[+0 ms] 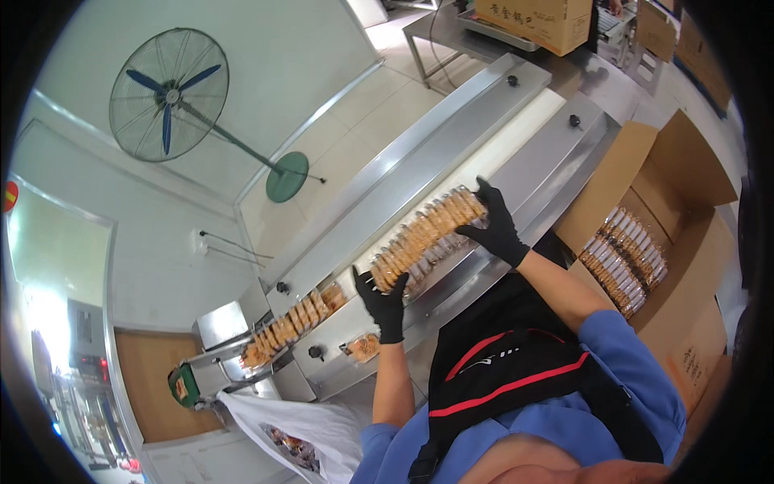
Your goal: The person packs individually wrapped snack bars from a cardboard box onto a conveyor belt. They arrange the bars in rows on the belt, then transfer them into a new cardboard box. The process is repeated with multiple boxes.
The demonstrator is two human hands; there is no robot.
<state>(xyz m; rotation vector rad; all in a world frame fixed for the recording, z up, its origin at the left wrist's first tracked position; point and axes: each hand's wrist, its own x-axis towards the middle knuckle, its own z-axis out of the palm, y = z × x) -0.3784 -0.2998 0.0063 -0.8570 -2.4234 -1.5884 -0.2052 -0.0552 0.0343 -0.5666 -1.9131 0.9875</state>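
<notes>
A long row of clear-wrapped, golden-brown snack packets (423, 236) is pressed together between my two black-gloved hands. My left hand (384, 302) grips the row's near-left end, thumb and fingers spread around it. At the far-right end, my right hand (496, 221) clasps the last packets. The row is over the white conveyor belt (508, 139) and its steel side rail; I cannot tell whether it rests on them. Another line of packets (290, 323) leans on the belt to the left of my left hand. One loose packet (363, 348) lies on the steel ledge below that hand.
An open cardboard box (623, 175) at my right holds rows of packets (626, 260). Beside the conveyor's lower-left end hangs a white sack (290, 417) with wrappers inside. A pedestal fan (172, 97) stands beyond the conveyor. Another carton (532, 24) sits on a steel table at the back.
</notes>
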